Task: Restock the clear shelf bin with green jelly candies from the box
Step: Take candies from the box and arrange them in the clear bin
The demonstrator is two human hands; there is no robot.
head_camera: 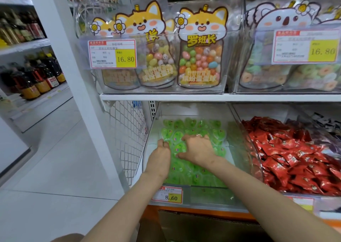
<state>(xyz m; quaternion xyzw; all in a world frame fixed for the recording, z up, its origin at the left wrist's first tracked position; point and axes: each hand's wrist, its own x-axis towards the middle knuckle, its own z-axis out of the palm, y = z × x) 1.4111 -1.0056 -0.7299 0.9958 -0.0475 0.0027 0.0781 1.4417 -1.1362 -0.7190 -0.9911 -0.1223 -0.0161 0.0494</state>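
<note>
Green jelly candies (186, 131) fill the clear shelf bin (245, 140) — my left hand (162, 147) and right hand (198, 147) press flat, fingers spread, levelling them; next, more from the box (203, 225) below.

Left hand (162, 150) and right hand (198, 146) reach forward, fingers curled

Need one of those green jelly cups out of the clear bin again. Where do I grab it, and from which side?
Take a green jelly cup by its raised rounded body, pinching opposite sides from above through the clear bin's open top. The cups lie flat and packed edge to edge, so side access looks blocked. Pick one at the layer's far edge, beyond the left hand and right hand.
</note>
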